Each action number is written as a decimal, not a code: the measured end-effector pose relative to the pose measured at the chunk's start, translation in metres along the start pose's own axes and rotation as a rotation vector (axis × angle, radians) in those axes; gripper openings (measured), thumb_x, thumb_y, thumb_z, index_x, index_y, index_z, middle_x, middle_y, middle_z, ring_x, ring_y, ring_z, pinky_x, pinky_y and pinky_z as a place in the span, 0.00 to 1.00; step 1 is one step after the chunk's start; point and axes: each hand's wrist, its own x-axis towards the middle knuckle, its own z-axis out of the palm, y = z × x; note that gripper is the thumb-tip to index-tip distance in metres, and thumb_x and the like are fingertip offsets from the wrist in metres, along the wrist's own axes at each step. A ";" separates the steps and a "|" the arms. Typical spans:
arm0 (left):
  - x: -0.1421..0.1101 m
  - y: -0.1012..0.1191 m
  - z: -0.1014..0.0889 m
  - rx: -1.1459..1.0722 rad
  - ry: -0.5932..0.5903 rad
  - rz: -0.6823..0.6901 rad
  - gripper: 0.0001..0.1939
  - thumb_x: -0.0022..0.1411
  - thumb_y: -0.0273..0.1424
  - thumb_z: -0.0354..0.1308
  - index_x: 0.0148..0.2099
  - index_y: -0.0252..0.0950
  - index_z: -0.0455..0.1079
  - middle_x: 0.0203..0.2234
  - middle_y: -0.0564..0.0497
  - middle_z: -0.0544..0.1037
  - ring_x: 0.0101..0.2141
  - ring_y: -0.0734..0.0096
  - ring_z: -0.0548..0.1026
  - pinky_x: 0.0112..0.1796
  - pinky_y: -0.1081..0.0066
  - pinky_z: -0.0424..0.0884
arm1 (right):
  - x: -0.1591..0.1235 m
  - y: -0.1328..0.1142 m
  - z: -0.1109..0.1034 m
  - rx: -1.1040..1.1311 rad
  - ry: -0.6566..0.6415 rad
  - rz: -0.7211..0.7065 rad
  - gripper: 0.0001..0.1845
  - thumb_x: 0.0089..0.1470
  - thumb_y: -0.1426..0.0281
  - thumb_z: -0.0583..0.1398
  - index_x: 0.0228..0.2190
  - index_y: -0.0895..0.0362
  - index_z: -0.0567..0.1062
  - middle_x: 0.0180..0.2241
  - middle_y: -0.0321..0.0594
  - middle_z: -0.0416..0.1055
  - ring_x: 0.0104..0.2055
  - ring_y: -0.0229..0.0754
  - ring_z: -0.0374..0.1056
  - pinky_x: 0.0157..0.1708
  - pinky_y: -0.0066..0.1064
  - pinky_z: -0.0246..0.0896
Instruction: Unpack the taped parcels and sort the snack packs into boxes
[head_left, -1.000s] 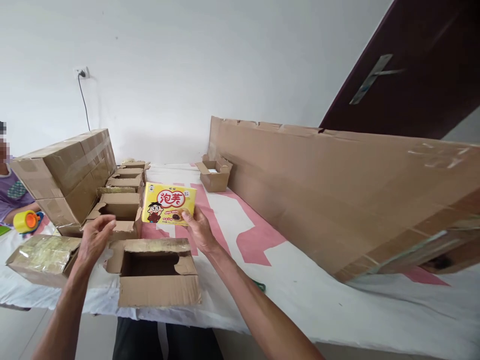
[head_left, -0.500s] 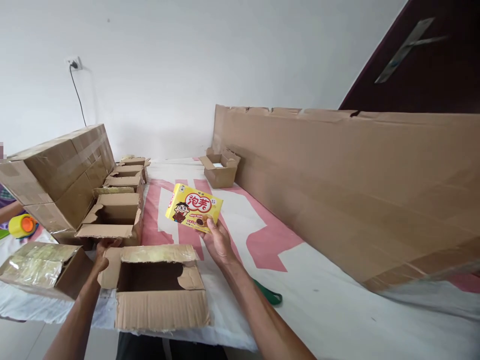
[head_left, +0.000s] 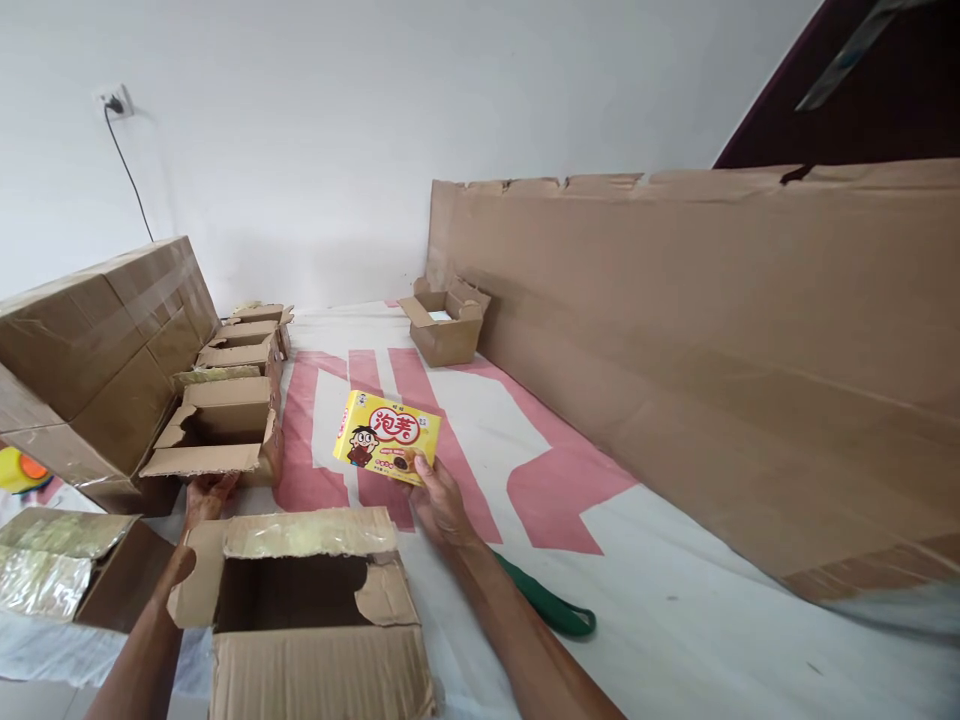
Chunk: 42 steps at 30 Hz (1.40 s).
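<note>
My right hand (head_left: 441,500) grips the lower right corner of a yellow snack box (head_left: 388,437) with red characters and a cartoon figure, holding it above the cloth. At the left, my left hand (head_left: 208,497) is closed at the front of an open cardboard box (head_left: 274,440), just under its front flap; the flap partly hides the fingers. Nearest me stands another open cardboard box (head_left: 319,670), its inside dark. My left forearm passes between it and a taped carton (head_left: 45,565) on the left.
Smaller open boxes (head_left: 240,345) line up behind, beside a tall taped cardboard stack (head_left: 97,340). A long cardboard panel (head_left: 675,330) runs along the right. Another open box (head_left: 442,345) sits near the wall. A green strap (head_left: 551,605) lies on the pink-and-white cloth (head_left: 555,490).
The view has shifted slightly, and the nearer things sit lower in it. The yellow snack box is still in my right hand, a little lower and more level. My left hand stays at the box.
</note>
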 end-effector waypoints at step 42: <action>0.177 0.112 0.060 0.192 -0.119 -0.124 0.22 0.76 0.40 0.65 0.65 0.36 0.74 0.60 0.41 0.78 0.54 0.54 0.81 0.53 0.50 0.82 | 0.008 0.019 -0.006 -0.074 0.015 0.049 0.33 0.50 0.47 0.78 0.49 0.52 0.79 0.49 0.45 0.86 0.53 0.57 0.82 0.55 0.50 0.79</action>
